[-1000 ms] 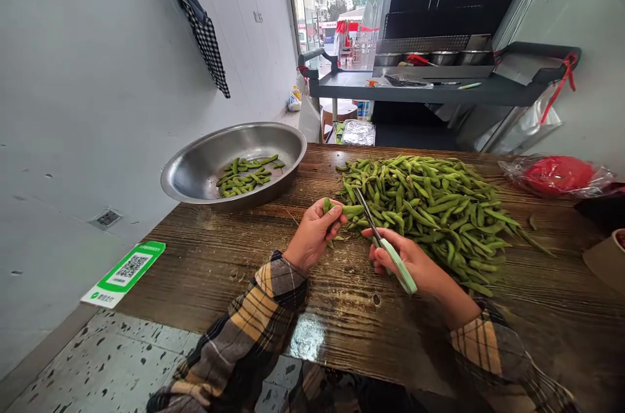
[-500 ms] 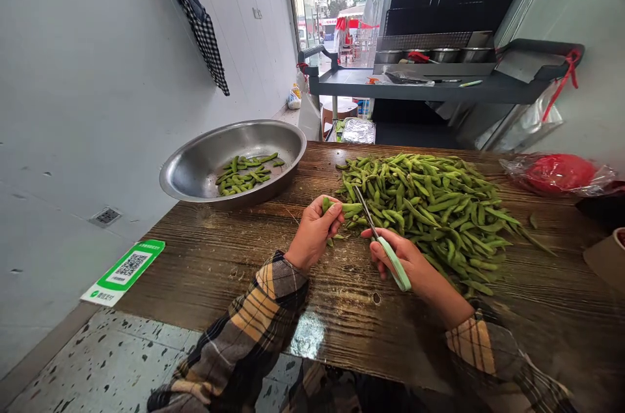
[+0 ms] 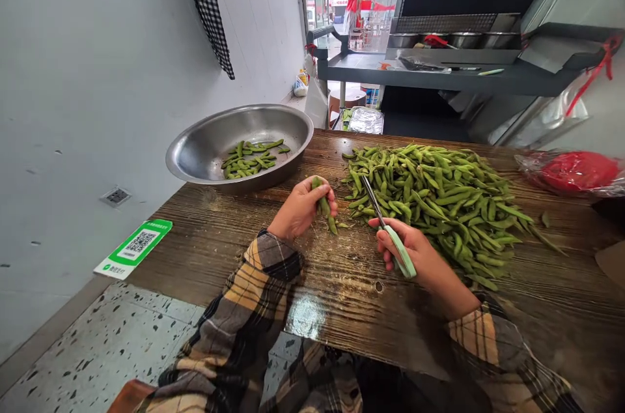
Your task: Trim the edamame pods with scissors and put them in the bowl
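Note:
My left hand [image 3: 303, 206] is closed around green edamame pods [image 3: 323, 203], pinched between thumb and fingers; how many cannot be told. Scissors [image 3: 398, 249] with pale green handles sit in my right hand [image 3: 407, 250], their dark blades pointing up and away, close to the left side of a large heap of edamame [image 3: 434, 204]. Beyond my left hand, a wide steel basin [image 3: 195, 162] stands on the wooden table [image 3: 215, 230], with several pods [image 3: 251, 159] lying in its bottom.
A grey cart [image 3: 449, 77] with steel containers stands past the table. A red item in clear plastic [image 3: 579, 170] lies at the right. A green QR-code card [image 3: 137, 247] is at the table's left edge. A checked cloth [image 3: 209, 15] hangs on the wall.
My left hand has drawn back to the left, away from the scissor blades, and the pods in it have turned from sideways to upright. The view has shifted slightly.

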`<control>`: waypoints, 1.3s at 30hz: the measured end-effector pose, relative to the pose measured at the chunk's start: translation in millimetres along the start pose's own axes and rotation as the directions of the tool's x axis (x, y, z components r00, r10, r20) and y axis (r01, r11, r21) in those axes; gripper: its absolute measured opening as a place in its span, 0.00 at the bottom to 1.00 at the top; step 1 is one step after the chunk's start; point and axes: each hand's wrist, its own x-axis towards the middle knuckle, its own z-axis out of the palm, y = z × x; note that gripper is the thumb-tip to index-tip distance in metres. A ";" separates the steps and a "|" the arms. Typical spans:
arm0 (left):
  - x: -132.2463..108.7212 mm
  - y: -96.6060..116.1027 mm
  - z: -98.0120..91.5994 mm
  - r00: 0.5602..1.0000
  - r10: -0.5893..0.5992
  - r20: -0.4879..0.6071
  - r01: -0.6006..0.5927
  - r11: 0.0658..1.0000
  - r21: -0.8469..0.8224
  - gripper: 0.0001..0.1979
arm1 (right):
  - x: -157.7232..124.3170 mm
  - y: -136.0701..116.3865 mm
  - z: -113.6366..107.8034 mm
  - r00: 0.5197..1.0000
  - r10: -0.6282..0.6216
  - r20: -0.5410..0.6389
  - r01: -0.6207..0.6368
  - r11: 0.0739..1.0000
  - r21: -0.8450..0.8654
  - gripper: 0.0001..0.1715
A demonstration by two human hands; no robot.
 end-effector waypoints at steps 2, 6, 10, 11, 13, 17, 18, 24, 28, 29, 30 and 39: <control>2.2 -0.9 -6.9 0.999 0.023 0.042 -0.034 0.960 0.277 0.10 | 0.0 0.3 -0.5 1.000 0.004 -0.004 -0.004 1.000 0.003 0.34; 7.1 -9.8 -15.1 0.991 0.131 0.040 -0.115 0.634 0.765 0.12 | 0.5 1.3 -1.0 1.000 0.006 0.007 -0.006 1.000 -0.014 0.34; 5.9 -19.7 -13.3 0.999 0.038 0.013 -0.025 0.343 0.939 0.15 | 1.6 2.0 -1.6 1.000 0.005 0.009 -0.004 0.999 -0.037 0.34; 5.1 -21.4 -11.8 1.000 0.017 0.000 -0.005 0.288 0.958 0.14 | 1.9 2.2 -1.7 1.000 0.004 0.009 -0.003 0.999 -0.039 0.34; 3.7 -24.1 -8.9 1.000 -0.005 -0.011 0.012 0.227 0.974 0.12 | 2.2 2.4 -1.9 1.000 -0.002 0.011 0.003 0.999 -0.040 0.34; 3.0 -27.5 -7.3 1.000 -0.001 0.018 -0.017 0.220 0.975 0.09 | 2.5 2.2 -1.8 1.000 0.002 -0.001 -0.002 0.999 -0.048 0.35; 3.1 -28.0 -7.9 1.000 0.010 0.021 -0.022 0.215 0.976 0.08 | 2.6 2.1 -1.7 1.000 0.004 -0.004 -0.005 0.999 -0.043 0.35; 5.4 -24.0 -12.3 0.997 0.076 0.009 -0.033 0.336 0.941 0.10 | 3.6 3.7 -1.1 1.000 0.014 0.002 -0.014 1.000 -0.027 0.36; 5.9 -15.2 -9.4 0.993 0.061 0.103 -0.114 0.743 0.659 0.10 | 2.6 2.8 -0.3 1.000 0.007 0.024 -0.005 0.998 -0.055 0.35; 5.2 -13.4 -7.6 0.993 0.035 0.114 -0.093 0.829 0.552 0.10 | 2.1 2.1 0.0 1.000 0.004 0.028 -0.002 0.998 -0.065 0.36; 4.1 -12.0 -5.5 0.993 0.001 0.119 -0.054 0.893 0.447 0.11 | 1.6 1.4 0.4 1.000 0.002 0.030 0.000 0.997 -0.073 0.36; -6.6 -8.1 11.2 0.974 -0.105 0.203 0.118 0.992 -0.052 0.16 | -0.2 -1.3 2.0 0.999 -0.007 0.033 0.011 0.993 -0.120 0.38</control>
